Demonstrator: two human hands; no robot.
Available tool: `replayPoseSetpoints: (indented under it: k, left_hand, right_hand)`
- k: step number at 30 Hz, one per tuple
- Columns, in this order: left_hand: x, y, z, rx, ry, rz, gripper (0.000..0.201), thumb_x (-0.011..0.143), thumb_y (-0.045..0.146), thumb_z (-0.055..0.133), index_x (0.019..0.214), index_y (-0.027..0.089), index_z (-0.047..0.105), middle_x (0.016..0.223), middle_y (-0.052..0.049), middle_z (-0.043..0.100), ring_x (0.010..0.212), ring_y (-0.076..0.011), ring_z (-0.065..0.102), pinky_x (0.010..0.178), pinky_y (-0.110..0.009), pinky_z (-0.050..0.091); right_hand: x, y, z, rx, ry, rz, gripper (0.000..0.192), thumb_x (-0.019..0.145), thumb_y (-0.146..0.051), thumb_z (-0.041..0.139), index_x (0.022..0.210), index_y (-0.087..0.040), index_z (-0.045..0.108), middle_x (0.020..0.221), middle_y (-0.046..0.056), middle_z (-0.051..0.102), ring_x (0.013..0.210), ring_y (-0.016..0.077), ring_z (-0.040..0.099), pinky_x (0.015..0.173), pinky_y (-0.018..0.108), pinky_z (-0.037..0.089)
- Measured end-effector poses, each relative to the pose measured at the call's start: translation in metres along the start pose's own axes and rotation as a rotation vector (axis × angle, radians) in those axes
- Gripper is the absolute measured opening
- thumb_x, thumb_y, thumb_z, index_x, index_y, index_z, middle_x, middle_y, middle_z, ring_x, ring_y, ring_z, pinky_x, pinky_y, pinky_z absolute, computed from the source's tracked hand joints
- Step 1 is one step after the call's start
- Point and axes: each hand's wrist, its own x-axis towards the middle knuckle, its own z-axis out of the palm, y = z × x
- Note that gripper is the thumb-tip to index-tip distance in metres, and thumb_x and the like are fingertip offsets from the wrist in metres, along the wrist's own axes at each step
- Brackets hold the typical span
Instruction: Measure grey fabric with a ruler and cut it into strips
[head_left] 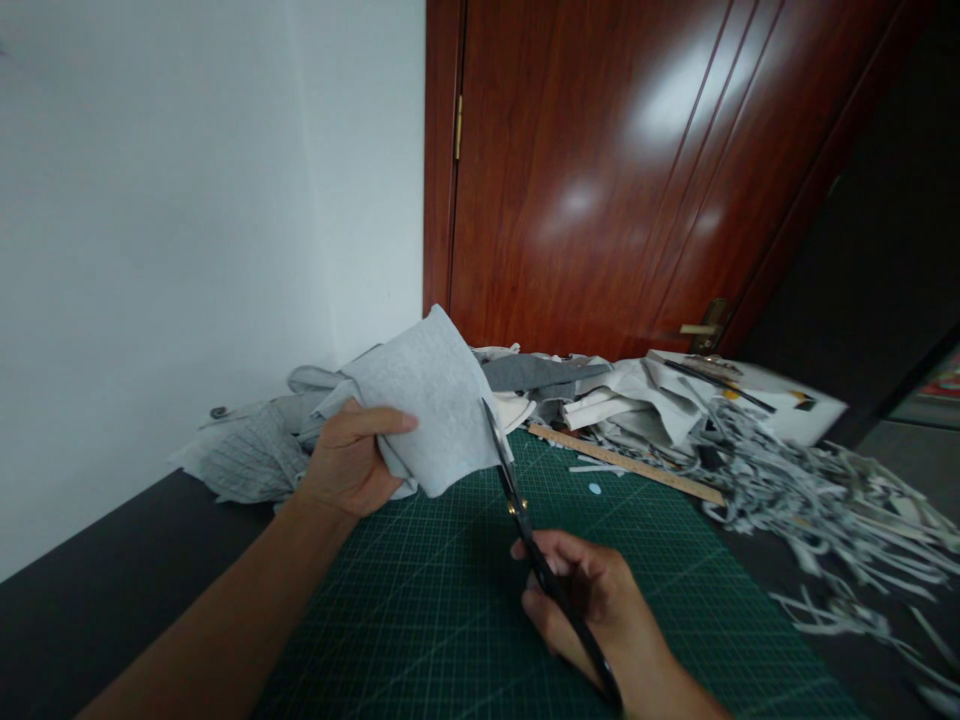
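My left hand [352, 455] grips a light grey piece of fabric [435, 400] by its left side, thumb on top, and holds it up above the green cutting mat [420, 600]. In my right hand [592, 600] is a pair of black-handled scissors [517, 505], its fingers closed round the handles. The blades point up and away and lie at the fabric's right edge. Whether the blades are parted cannot be made out clearly. Part of the fabric's lower layers is hidden behind my left hand.
A wooden ruler [630, 462] lies across the mat's far edge. Heaped cloth [255, 450] is at the left by the wall, and more fabric [637, 395] lies at the back. Many thin grey strips [810, 520] pile up on the right. A brown door [585, 180] stands behind.
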Motion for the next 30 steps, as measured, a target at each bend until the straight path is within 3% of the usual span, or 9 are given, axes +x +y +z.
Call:
replayPoseSetpoints:
  k: [4, 10, 18, 25, 30]
  left_hand:
    - [0.002, -0.007, 0.004, 0.044, 0.054, 0.018, 0.063, 0.066, 0.012, 0.087, 0.127, 0.019, 0.072, 0.108, -0.011, 0.083, 0.109, -0.0398, 0.076, 0.094, -0.05, 0.064]
    - [0.002, -0.014, 0.009, 0.123, 0.089, 0.021, 0.07, 0.062, 0.006, 0.093, 0.128, 0.017, 0.072, 0.103, -0.009, 0.083, 0.101, -0.0327, 0.078, 0.083, -0.04, 0.065]
    - [0.002, -0.02, 0.01, 0.13, 0.096, 0.078, 0.073, 0.058, 0.007, 0.095, 0.127, 0.018, 0.072, 0.106, -0.009, 0.083, 0.106, -0.036, 0.077, 0.091, -0.048, 0.064]
    - [0.001, -0.027, 0.012, 0.171, 0.115, 0.077, 0.073, 0.054, 0.007, 0.097, 0.122, 0.016, 0.074, 0.1, -0.009, 0.083, 0.098, -0.0334, 0.079, 0.083, -0.04, 0.066]
    - [-0.001, -0.029, 0.015, 0.182, 0.115, 0.073, 0.074, 0.055, 0.009, 0.098, 0.125, 0.015, 0.072, 0.1, -0.009, 0.082, 0.105, -0.0339, 0.077, 0.082, -0.038, 0.066]
  right_hand:
    - [0.0, 0.004, 0.0, -0.012, -0.007, -0.01, 0.031, 0.069, -0.03, 0.077, 0.096, -0.017, 0.073, 0.062, -0.006, 0.052, 0.052, 0.0104, 0.042, 0.051, 0.024, 0.034]
    - [-0.002, 0.003, -0.002, 0.0, 0.002, -0.009, 0.032, 0.07, -0.03, 0.079, 0.097, -0.015, 0.074, 0.062, -0.005, 0.054, 0.052, 0.01, 0.043, 0.051, 0.023, 0.034]
    - [-0.003, 0.007, -0.004, -0.005, 0.025, -0.033, 0.036, 0.069, -0.033, 0.085, 0.1, -0.016, 0.076, 0.062, -0.006, 0.054, 0.052, 0.0105, 0.045, 0.05, 0.023, 0.035]
    - [-0.003, 0.003, -0.003, -0.015, 0.003, 0.001, 0.041, 0.067, -0.037, 0.082, 0.101, -0.016, 0.076, 0.065, -0.004, 0.053, 0.057, 0.0127, 0.045, 0.053, 0.024, 0.035]
    - [-0.004, 0.006, -0.003, 0.017, -0.024, -0.008, 0.044, 0.069, -0.042, 0.085, 0.104, -0.018, 0.075, 0.066, -0.004, 0.05, 0.059, 0.0135, 0.042, 0.054, 0.025, 0.034]
